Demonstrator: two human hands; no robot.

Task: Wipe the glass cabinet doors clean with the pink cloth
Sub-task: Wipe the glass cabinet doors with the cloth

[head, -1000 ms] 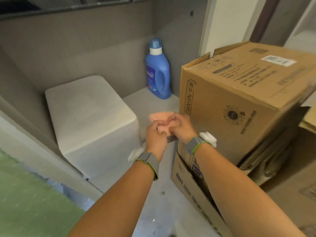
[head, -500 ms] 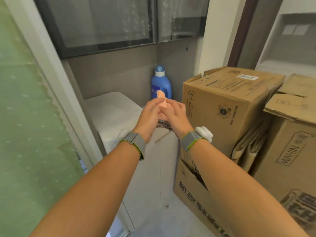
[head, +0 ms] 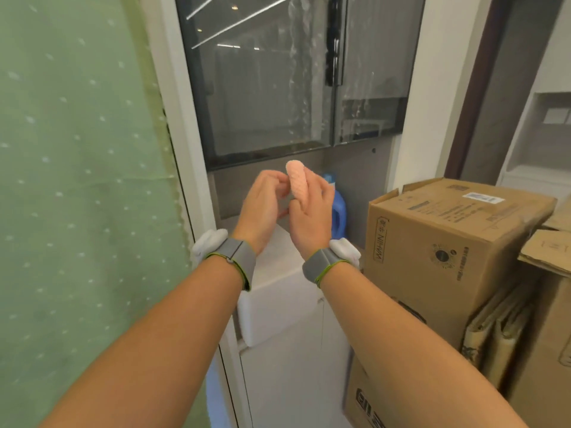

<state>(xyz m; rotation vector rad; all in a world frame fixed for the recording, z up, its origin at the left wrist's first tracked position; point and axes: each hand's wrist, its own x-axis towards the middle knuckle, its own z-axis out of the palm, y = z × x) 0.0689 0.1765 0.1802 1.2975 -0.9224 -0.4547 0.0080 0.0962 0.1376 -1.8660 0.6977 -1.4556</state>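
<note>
The pink cloth (head: pixel 297 183), folded into a small pad, stands upright between my two raised hands. My right hand (head: pixel 312 213) holds it, fingers curled round its right side. My left hand (head: pixel 262 208) is curled beside it, fingertips at the cloth's left edge; whether they pinch it I cannot tell. Above and behind the hands are the glass cabinet doors (head: pixel 268 81), dark-framed, with streaks and droplets on the panes. A black vertical frame (head: pixel 335 41) divides the left pane from the right one.
A green dotted curtain (head: pixel 77 180) hangs at the left beside a white post. A white foam box (head: pixel 278 304) sits under the hands and a blue detergent bottle (head: pixel 338 211) behind them. Stacked cardboard boxes (head: pixel 448 242) fill the right side.
My view has tilted up from the floor corner to the glass doors. Both hands have risen with the cloth, which now stands upright between them.
</note>
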